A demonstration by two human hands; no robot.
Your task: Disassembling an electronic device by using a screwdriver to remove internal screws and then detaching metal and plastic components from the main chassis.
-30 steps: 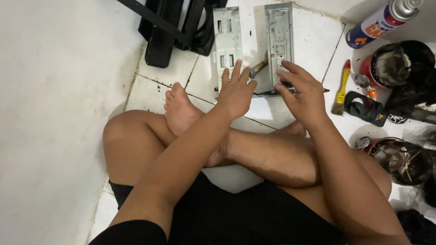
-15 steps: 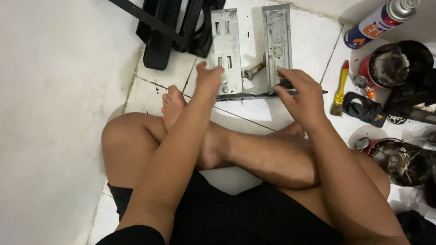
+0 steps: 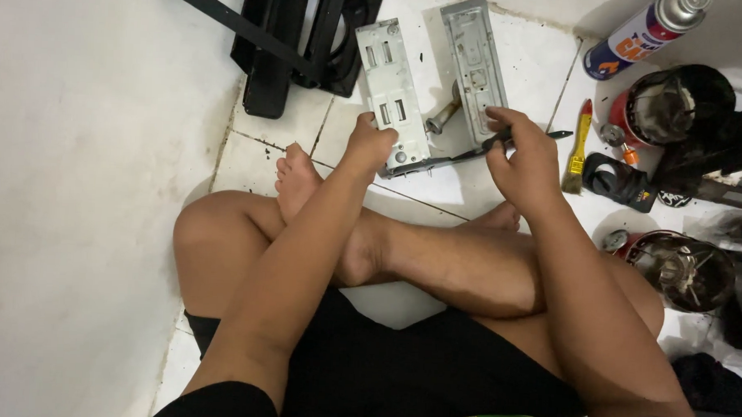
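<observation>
Single head cam, looks steeply down, close over crossed legs & tiled floor [image 3: 503, 197] just ahead.

- The left hand [image 3: 370, 144] is gripping the near end of a grey U-shaped sheet-metal bracket with slotted side plates [image 3: 429, 87], which is lying on the white tiled floor [image 3: 503, 197].
- The right hand [image 3: 525, 156] is closing around a thin dark tool [image 3: 528, 137] at the bracket's right plate.
- A yellow-handled brush [image 3: 577, 148] is lying just right of the bracket.
- A black plastic frame [image 3: 303, 42] is sitting just left of the bracket.
- A spray can [image 3: 644, 33] is lying well right of the bracket.
</observation>
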